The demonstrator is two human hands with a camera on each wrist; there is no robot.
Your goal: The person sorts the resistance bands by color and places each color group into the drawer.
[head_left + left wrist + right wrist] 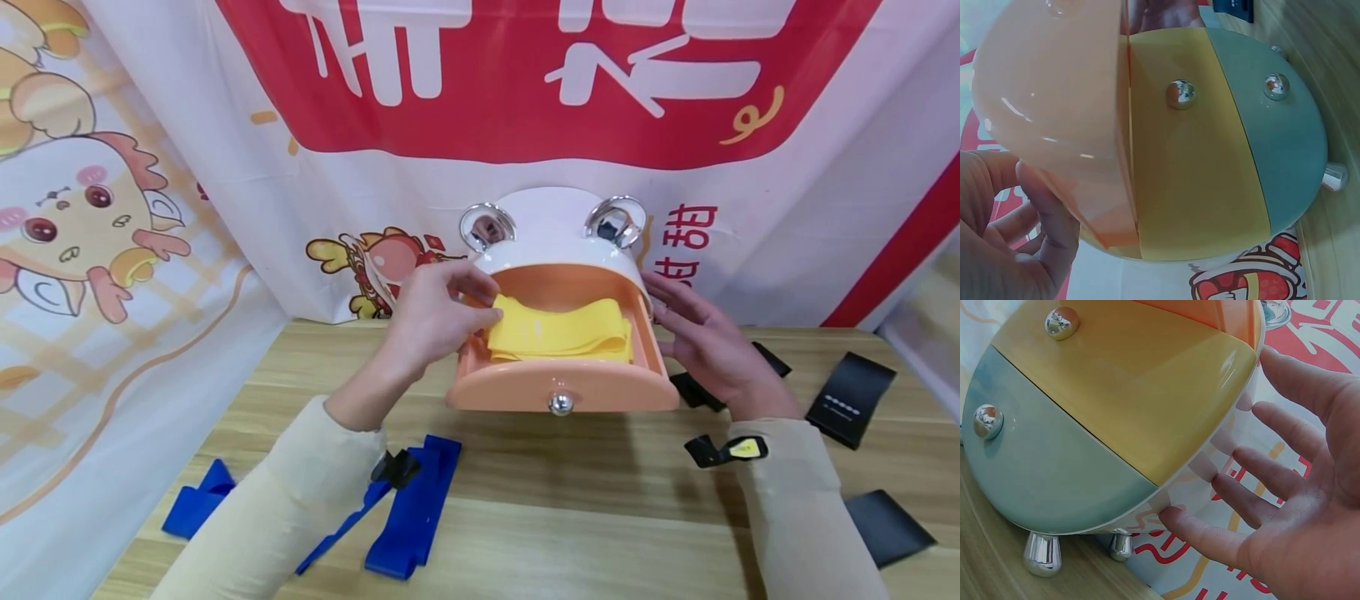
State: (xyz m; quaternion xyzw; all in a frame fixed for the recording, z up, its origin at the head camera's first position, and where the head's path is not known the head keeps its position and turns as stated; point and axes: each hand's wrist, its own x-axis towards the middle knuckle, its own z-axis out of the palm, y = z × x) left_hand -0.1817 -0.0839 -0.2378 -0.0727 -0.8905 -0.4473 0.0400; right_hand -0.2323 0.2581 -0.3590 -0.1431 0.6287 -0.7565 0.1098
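A small round desk organizer (551,221) with a white shell and silver-ringed eyes stands on the table. Its top orange drawer (510,385) is pulled out, and a folded yellow resistance band (555,329) lies inside. At the drawer's left rim, my left hand (438,312) pinches the band's left end between thumb and forefinger. My right hand (701,342) is spread along the organizer's right side, straight fingertips touching the shell. In the right wrist view, the yellow drawer (1147,381) and green drawer (1047,450) below are closed, each with a silver knob.
Blue resistance bands (416,508) lie on the wooden table (570,542) at front left, partly behind my left sleeve. Several black pieces, one a black band with white print (851,400), lie at right. A printed cloth (405,179) hangs close behind the organizer.
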